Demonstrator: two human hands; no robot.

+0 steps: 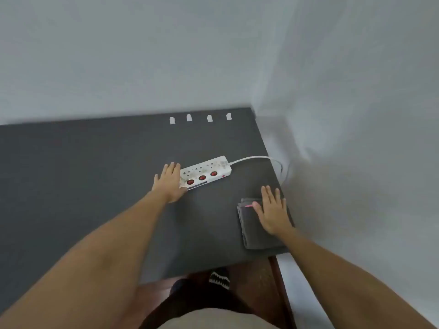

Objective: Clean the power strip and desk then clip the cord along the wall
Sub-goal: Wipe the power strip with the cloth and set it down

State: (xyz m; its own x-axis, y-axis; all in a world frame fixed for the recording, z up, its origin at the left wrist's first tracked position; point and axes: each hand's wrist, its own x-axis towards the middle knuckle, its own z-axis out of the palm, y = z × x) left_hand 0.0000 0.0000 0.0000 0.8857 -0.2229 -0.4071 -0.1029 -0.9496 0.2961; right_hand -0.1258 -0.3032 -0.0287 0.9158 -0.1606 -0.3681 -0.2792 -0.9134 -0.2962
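Note:
A white power strip (206, 172) with three red switches lies on the dark grey desk (83, 174). Its white cord (255, 158) curves right and drops off the desk's right edge. My left hand (169, 182) lies flat with fingers spread, touching the strip's near-left end. A folded grey cloth (255, 230) with a pink tag rests near the desk's front right corner. My right hand (273, 211) lies flat on top of it, fingers apart. Several small white cord clips (199, 118) sit in a row at the back of the desk by the wall.
White walls meet in a corner behind and to the right of the desk. The desk's front edge runs just before my legs, with brown floor and a patterned slipper (219, 279) below. A gap separates the desk's right edge from the wall.

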